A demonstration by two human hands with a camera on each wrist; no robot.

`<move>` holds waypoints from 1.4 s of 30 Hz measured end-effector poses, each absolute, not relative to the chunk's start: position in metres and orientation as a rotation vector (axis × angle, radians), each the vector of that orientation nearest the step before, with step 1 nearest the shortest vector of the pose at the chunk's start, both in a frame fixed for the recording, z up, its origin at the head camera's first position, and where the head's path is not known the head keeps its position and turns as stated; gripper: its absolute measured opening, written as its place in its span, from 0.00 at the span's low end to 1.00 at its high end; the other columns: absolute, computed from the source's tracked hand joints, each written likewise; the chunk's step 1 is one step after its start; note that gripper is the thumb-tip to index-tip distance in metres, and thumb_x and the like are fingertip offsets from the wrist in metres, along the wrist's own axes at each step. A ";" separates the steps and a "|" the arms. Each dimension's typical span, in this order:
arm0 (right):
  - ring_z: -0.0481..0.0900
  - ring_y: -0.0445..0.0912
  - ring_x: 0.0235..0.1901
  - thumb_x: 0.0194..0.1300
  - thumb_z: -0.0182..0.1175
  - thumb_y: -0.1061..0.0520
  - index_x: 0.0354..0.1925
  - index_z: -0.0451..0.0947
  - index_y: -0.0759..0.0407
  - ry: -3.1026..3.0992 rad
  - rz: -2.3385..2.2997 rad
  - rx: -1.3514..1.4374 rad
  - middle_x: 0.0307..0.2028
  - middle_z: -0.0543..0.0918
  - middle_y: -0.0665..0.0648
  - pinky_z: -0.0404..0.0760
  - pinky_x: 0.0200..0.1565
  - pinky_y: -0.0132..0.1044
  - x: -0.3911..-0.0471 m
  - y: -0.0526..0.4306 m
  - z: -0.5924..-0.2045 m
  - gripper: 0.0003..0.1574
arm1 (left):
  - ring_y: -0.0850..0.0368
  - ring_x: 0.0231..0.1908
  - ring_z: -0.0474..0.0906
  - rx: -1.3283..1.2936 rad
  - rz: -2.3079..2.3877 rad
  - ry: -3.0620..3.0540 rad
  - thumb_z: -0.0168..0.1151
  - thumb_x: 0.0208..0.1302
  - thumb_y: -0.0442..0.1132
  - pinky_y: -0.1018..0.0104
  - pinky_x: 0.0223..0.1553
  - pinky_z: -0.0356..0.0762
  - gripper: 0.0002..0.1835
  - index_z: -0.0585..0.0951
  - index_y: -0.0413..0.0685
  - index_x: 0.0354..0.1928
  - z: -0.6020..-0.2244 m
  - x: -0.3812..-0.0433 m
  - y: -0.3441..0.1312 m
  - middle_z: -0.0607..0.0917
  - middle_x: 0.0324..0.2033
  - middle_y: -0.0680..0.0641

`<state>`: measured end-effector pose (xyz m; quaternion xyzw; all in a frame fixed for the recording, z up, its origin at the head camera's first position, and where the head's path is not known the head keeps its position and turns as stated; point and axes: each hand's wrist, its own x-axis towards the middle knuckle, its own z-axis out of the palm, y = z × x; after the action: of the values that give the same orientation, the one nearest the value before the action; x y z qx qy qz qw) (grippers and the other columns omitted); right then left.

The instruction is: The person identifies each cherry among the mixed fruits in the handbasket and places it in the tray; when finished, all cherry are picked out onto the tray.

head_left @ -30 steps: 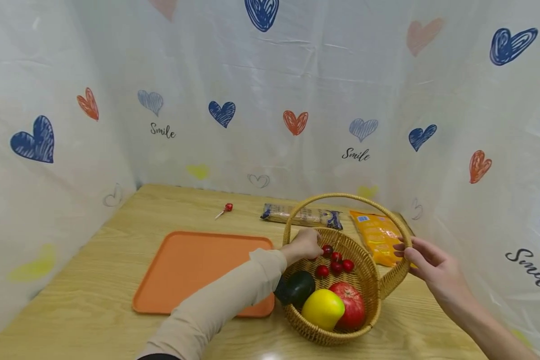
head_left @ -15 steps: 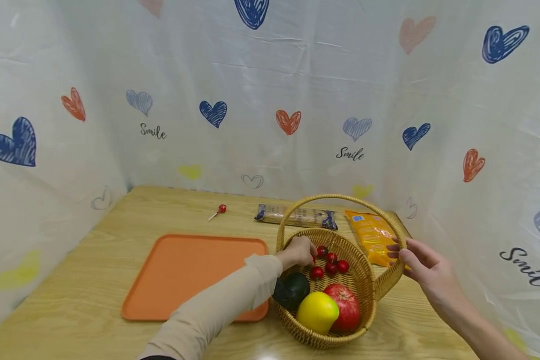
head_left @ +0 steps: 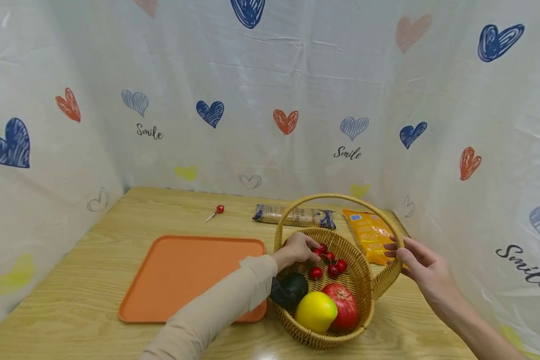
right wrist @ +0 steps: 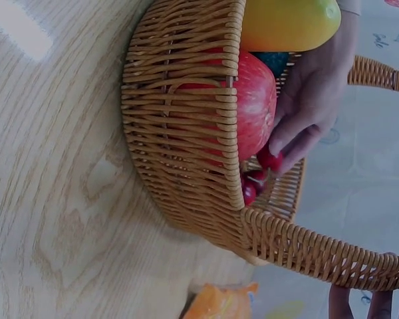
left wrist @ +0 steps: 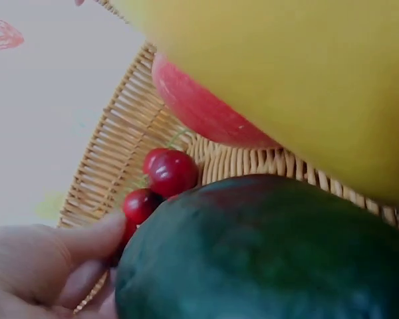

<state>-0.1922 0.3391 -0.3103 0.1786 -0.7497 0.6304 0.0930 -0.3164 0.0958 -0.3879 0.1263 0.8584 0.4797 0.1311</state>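
The fingers of your left hand [head_left: 298, 247] pinched a cherry [right wrist: 269, 159] inside the wicker basket [head_left: 315, 341], while those of your right hand [head_left: 425, 265] curled round its handle [head_left: 400, 243]. Loose cherries [head_left: 341, 265] lay just beside, with an avocado [head_left: 295, 287], yellow mango [head_left: 316, 312] and large red fruit [head_left: 343, 306] crowding the near side. Around the basket on the bench [head_left: 94, 280], your left sleeve [head_left: 216, 300] crossed over an orange tray [head_left: 180, 270], and a lollipop [head_left: 220, 209], a long packet [head_left: 274, 214] and an orange bag [head_left: 366, 232] lay farther back.

Left wrist view: left hand [left wrist: 43, 269] partly hidden, seemingly by green fruit [left wrist: 266, 256]
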 end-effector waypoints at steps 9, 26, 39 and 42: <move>0.80 0.39 0.45 0.73 0.46 0.66 0.56 0.76 0.57 -2.241 1.863 0.519 0.47 0.83 0.48 0.79 0.44 0.28 -0.191 0.338 -0.309 0.19 | 0.60 0.33 0.77 0.300 1.586 2.348 0.73 0.51 0.34 0.64 0.34 0.79 0.13 0.87 0.46 0.41 -0.382 -0.313 0.090 0.84 0.33 0.52; 0.80 0.38 0.45 0.73 0.47 0.63 0.58 0.74 0.59 -2.267 1.874 0.481 0.45 0.83 0.46 0.79 0.43 0.28 -0.188 0.338 -0.309 0.19 | 0.56 0.48 0.76 0.457 1.630 2.280 0.72 0.52 0.39 0.59 0.48 0.76 0.14 0.86 0.55 0.44 -0.357 -0.279 0.074 0.83 0.40 0.56; 0.80 0.37 0.46 0.73 0.46 0.64 0.61 0.72 0.57 -2.254 1.909 0.526 0.45 0.83 0.46 0.79 0.43 0.28 -0.189 0.339 -0.310 0.21 | 0.56 0.51 0.76 0.493 1.686 2.164 0.71 0.54 0.40 0.60 0.47 0.77 0.16 0.86 0.54 0.46 -0.341 -0.245 0.023 0.83 0.43 0.56; 0.80 0.37 0.46 0.73 0.46 0.64 0.61 0.73 0.57 -2.253 1.908 0.533 0.45 0.83 0.47 0.79 0.43 0.28 -0.189 0.338 -0.310 0.21 | 0.56 0.50 0.75 0.489 1.715 2.134 0.71 0.54 0.39 0.57 0.49 0.75 0.16 0.85 0.53 0.48 -0.340 -0.239 0.006 0.83 0.42 0.55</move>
<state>-0.1891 0.3378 -0.3099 0.1772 -0.7491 0.6344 0.0709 -0.2385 0.0062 -0.3398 0.1730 0.7550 0.6066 0.1794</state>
